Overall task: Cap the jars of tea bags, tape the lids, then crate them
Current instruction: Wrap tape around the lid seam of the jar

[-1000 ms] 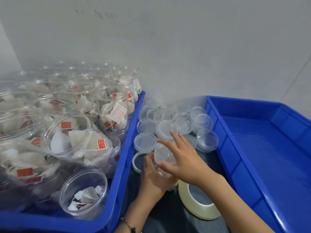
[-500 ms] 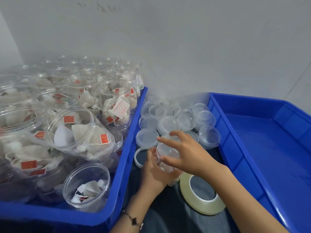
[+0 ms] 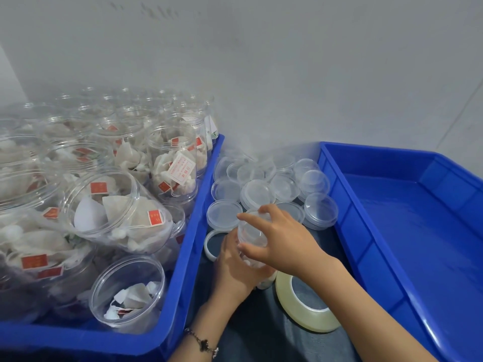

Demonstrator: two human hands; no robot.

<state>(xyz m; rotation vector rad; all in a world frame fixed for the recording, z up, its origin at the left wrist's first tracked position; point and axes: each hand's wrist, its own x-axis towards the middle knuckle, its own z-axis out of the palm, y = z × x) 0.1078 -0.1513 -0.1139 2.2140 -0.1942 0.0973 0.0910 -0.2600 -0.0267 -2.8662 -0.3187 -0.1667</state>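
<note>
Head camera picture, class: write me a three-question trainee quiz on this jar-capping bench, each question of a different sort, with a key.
1. True or false: the right-hand crate already holds taped jars.
2. Which hand covers the lid of the jar being capped? A) left hand B) right hand
3. Fill in: the roll of tape lies on the dark surface between the two ____.

Key: 1 false, it shows only its bare floor; 2 B, the right hand grips the lid while the left hand holds the jar's body; 3 crates, the left crate being full of open jars.
</note>
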